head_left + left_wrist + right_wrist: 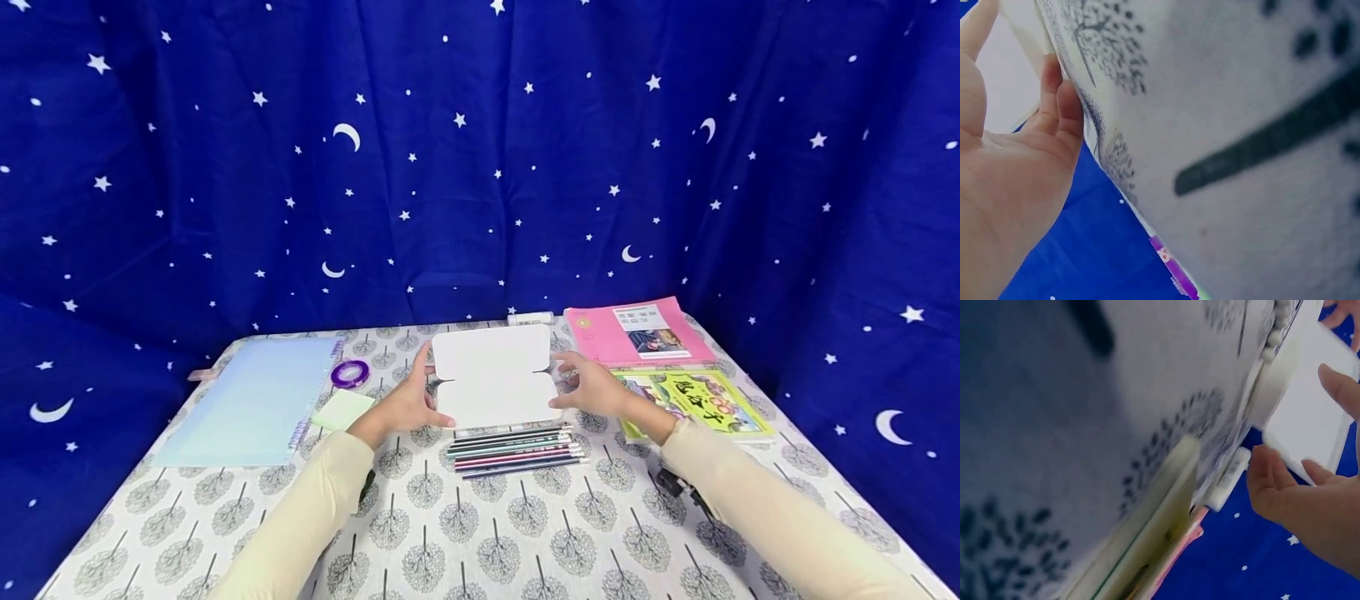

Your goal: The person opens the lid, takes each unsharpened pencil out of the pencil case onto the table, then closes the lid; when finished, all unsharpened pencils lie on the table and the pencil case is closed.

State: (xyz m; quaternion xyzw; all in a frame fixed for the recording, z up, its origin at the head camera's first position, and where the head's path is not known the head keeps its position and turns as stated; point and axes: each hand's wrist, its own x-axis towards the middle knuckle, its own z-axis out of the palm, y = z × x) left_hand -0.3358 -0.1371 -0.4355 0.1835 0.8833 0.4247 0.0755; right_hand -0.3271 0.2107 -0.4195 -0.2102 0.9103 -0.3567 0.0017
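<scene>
A white hinged case (491,402), apparently a pencil case, stands opened out in two panels at the middle of the table. At its left side is my left hand (408,404), thumb at the near corner and fingers along the edge. My right hand (592,385) holds the right side, its thumb at the near panel and its fingers by the far one. The right wrist view shows the thumb over the white case (1310,406) and curled fingers at its edge. Several pencils (517,454) lie side by side just in front of the case.
On the left are a pale blue spiral notebook (247,404), a light green sticky-note pad (342,409) and a purple tape roll (350,374). Pink book (600,337) and yellow-green book (705,404) lie at right. A white tube (530,317) sits behind the case, before a blue curtain (465,167).
</scene>
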